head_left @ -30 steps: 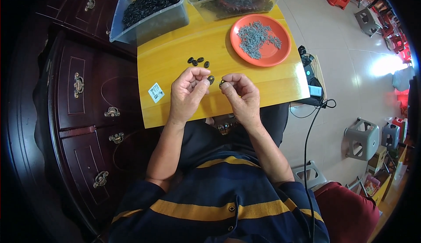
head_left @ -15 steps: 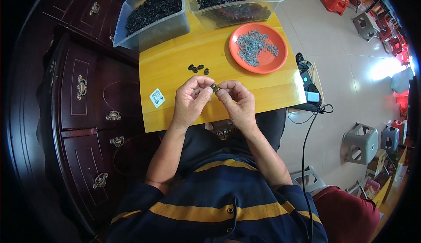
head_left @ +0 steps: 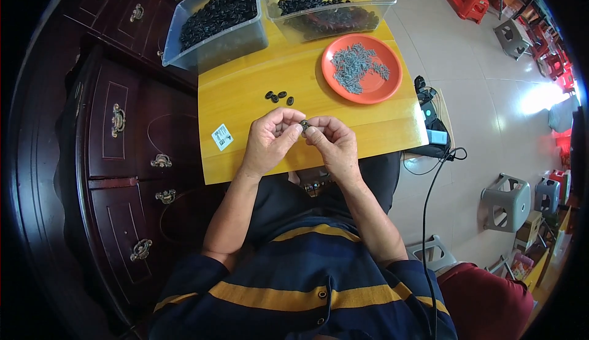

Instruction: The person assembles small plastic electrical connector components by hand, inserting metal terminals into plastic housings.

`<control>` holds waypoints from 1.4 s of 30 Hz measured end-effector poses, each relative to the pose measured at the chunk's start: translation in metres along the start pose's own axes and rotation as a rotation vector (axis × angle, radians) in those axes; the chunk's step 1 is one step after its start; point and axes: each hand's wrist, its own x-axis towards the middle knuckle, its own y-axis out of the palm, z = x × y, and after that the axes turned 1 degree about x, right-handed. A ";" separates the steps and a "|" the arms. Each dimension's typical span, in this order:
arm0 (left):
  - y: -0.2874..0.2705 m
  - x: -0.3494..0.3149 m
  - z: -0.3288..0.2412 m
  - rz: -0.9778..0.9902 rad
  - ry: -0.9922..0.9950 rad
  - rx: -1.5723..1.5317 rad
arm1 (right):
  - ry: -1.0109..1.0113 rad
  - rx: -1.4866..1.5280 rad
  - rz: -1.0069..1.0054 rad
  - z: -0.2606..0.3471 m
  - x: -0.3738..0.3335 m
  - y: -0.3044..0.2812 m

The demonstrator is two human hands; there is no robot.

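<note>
A small dark oval piece with a yellowish glint is pinched between my two hands, over the near part of the yellow table. My left hand has its thumb and forefinger closed on one side of the piece. From the other side, the thumb and fingers of my right hand press on it too. Fingertips cover much of the piece. Just beyond my left fingers lie several loose black oval pieces. An orange-red plate farther right carries many small grey slender pieces.
Two clear plastic bins stand at the table's far side: a left bin full of black pieces and a right bin partly filled. A white label lies at left. Dark drawers flank the table; a black cable hangs at right.
My fingertips have come closer together around the dark piece, hiding more of it. The loose pieces, plate and bins stay in their places; the view has shifted slightly.
</note>
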 end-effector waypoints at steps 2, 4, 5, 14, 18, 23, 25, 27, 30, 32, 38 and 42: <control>0.004 0.000 0.001 -0.027 0.007 0.025 | -0.025 0.021 -0.006 -0.002 0.000 -0.002; 0.007 -0.001 0.003 -0.039 0.010 0.004 | -0.027 0.006 -0.023 0.000 -0.001 -0.002; 0.008 -0.001 0.004 -0.055 0.013 -0.015 | -0.028 -0.010 -0.037 0.000 -0.002 -0.001; 0.002 0.002 0.003 0.034 -0.016 0.026 | 0.057 -0.035 -0.018 0.002 -0.002 -0.007; -0.002 0.002 0.007 0.059 -0.016 0.036 | 0.103 0.018 0.016 0.002 -0.002 -0.008; 0.001 0.001 0.007 0.056 0.037 0.081 | 0.156 0.096 0.035 -0.002 -0.001 -0.010; 0.004 -0.001 -0.003 0.033 0.082 0.234 | 0.164 0.090 0.019 -0.004 0.001 -0.010; 0.008 -0.001 -0.007 0.009 0.124 0.388 | 0.173 0.085 0.003 -0.004 0.002 -0.009; 0.012 0.002 -0.002 -0.040 0.363 0.717 | 0.175 0.172 0.015 -0.001 0.002 -0.003; 0.011 0.002 0.005 -0.045 0.369 0.726 | 0.170 0.174 -0.005 -0.004 0.002 -0.003; 0.011 0.001 0.003 -0.043 0.344 0.672 | 0.203 0.268 -0.007 -0.004 0.002 -0.005; 0.008 0.003 -0.002 -0.025 0.325 0.705 | 0.195 0.250 0.009 -0.006 0.007 -0.006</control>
